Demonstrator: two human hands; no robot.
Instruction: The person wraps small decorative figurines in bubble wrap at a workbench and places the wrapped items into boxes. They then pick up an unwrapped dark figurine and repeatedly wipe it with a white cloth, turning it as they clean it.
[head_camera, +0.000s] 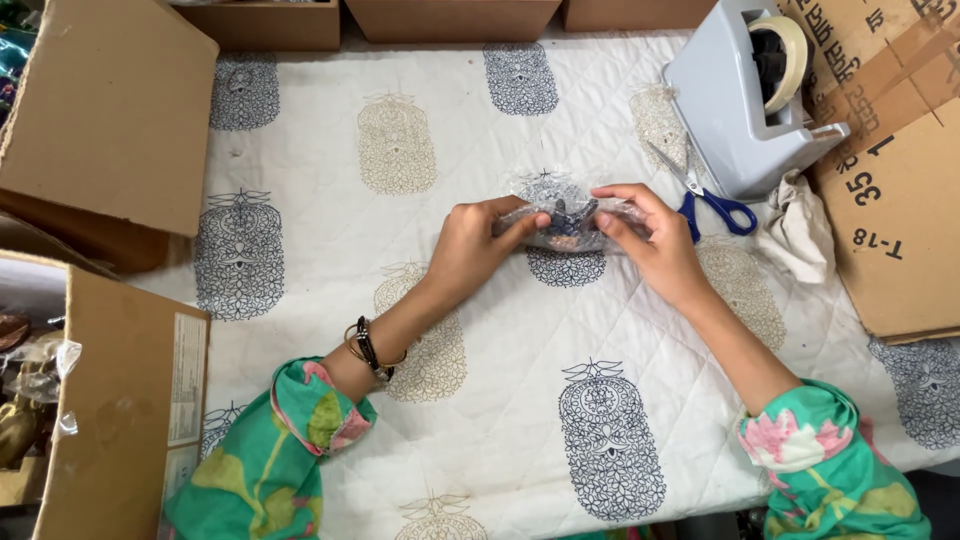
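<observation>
Cardboard boxes (110, 110) ring quilted printed cloth (480, 330) under both hands.

thing in bubble wrap (566, 215): too wrapped up to tell what it is | scissors (700, 195): one handle behind right hand (650, 240) | cardboard boxes (270, 22) at top: cut off by edge

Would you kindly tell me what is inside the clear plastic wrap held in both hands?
Inside the clear plastic wrap sits a small dark object; crinkled plastic and both hands' fingers hide its exact shape.
</observation>
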